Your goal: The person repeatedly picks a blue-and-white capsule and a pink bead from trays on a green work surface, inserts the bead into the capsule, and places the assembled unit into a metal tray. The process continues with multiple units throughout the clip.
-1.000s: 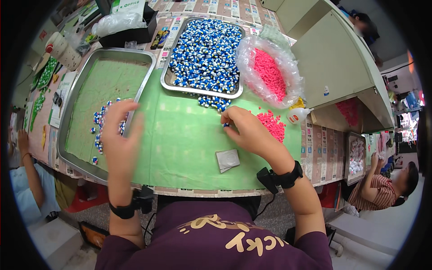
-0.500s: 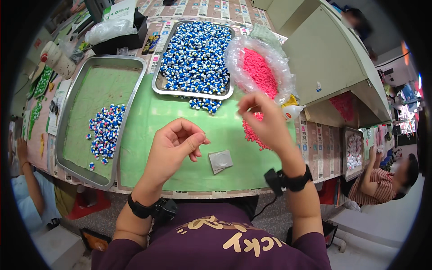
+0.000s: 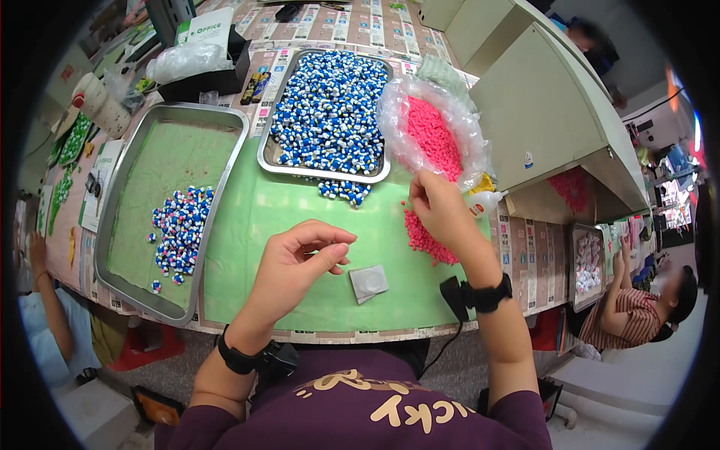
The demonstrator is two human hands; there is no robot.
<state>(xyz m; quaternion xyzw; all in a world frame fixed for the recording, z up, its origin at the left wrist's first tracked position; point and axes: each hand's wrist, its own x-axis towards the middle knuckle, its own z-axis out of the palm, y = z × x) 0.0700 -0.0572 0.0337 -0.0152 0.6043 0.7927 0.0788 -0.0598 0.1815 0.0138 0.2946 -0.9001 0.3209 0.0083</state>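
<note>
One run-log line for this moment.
left hand: over green cloth | right hand: near pink pile | left tray: small blue-and-white pieces

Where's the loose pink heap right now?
In the head view, the pink heap lies toward the right on the green sheet, beside the right hand, nearer the person than the plastic bag.

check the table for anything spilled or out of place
Small blue-and-white pieces lie on the green sheet, just outside the near rim of the shallow metal tray heaped with similar ones. They look spilled, though they may be deliberately placed.
</note>
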